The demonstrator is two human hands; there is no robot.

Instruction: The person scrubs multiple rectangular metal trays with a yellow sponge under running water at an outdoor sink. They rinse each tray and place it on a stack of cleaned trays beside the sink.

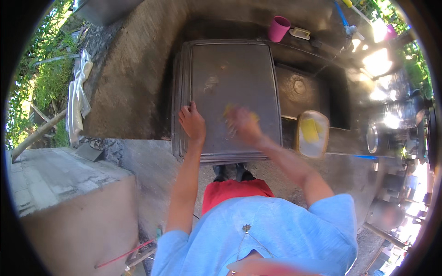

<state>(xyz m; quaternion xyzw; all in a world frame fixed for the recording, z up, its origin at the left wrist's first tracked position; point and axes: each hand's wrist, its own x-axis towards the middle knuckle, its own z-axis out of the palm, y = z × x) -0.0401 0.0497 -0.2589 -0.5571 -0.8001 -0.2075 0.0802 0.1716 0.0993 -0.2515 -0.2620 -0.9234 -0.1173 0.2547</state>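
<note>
A stack of large dark metal baking trays (234, 79) lies in front of me, across a concrete sink counter. My left hand (192, 121) grips the left rim of the top tray, its fingers curled at the edge. Over the lower middle of that tray, my right hand (243, 124) is blurred by motion. It presses a yellow scrubbing pad (229, 109) on the tray's surface, and the palm hides most of the pad. Right of the stack stands a pale, oval-cornered container (317, 146) with a yellow sponge (309, 130) in it.
Behind the trays are a pink plastic cup (279, 29) and a scrub brush with a handle (300, 33). A tap (353, 31) with a blue pipe is at the upper right. The sink basin (297, 86) lies right of the stack. A concrete block (76, 193) rises on my left.
</note>
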